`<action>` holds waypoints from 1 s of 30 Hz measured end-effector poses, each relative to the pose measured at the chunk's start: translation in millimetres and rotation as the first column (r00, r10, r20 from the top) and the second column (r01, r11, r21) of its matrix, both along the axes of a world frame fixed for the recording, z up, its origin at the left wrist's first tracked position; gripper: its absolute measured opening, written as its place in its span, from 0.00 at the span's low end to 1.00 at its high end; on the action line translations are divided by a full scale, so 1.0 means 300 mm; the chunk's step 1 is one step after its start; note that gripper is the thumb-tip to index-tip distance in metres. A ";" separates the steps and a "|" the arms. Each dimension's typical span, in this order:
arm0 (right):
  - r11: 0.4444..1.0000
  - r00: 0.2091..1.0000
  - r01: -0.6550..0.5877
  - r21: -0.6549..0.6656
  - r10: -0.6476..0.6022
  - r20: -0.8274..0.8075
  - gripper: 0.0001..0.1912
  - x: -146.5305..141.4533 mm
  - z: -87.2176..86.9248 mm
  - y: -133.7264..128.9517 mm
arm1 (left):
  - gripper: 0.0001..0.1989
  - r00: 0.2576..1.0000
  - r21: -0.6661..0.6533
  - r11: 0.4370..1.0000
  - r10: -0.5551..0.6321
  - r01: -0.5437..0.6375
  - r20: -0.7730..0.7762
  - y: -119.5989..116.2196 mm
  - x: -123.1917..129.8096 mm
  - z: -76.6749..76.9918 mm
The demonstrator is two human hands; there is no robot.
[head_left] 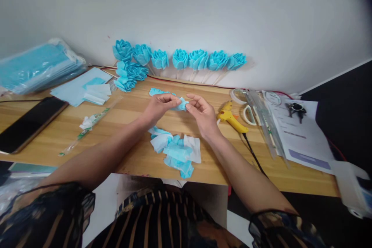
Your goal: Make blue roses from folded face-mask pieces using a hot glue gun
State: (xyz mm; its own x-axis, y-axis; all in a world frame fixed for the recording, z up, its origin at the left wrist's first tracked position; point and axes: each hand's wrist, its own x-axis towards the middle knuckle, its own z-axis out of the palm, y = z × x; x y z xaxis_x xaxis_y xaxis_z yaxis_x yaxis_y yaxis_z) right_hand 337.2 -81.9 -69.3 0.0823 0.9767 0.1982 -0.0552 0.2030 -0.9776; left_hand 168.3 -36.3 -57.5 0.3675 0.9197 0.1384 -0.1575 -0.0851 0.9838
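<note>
My left hand (162,106) and my right hand (202,114) pinch one small light-blue piece of fabric (182,104) between thumbs and fingers, just above the wooden table. Behind my left hand lie more blue pieces (155,92), partly covered by it. Nearer to me, between my forearms, is a loose pile of blue and white fabric scraps (178,151). Just right of my right hand, a yellow glue gun (232,118) lies on its side with a black cord.
Blue fabric flowers (199,60) on thin sticks lean along the wall. A bag of blue masks (40,66), flat blue sheets (78,89) and a phone (31,124) lie left. Tape rolls (249,115), a printed paper (299,135) and keys (296,110) lie right.
</note>
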 end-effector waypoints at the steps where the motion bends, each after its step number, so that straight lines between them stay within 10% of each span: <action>1: 1.000 1.000 0.012 0.010 -0.012 -0.008 0.17 -0.002 0.000 -0.001 | 0.15 1.000 -0.002 1.000 0.006 -0.006 0.011 0.000 0.000 0.001; 30: 0.992 0.884 0.124 -0.009 -0.115 -0.452 0.17 -0.055 -0.014 0.012 | 0.10 0.970 -0.064 0.984 0.175 -0.166 0.169 -0.039 0.052 -0.018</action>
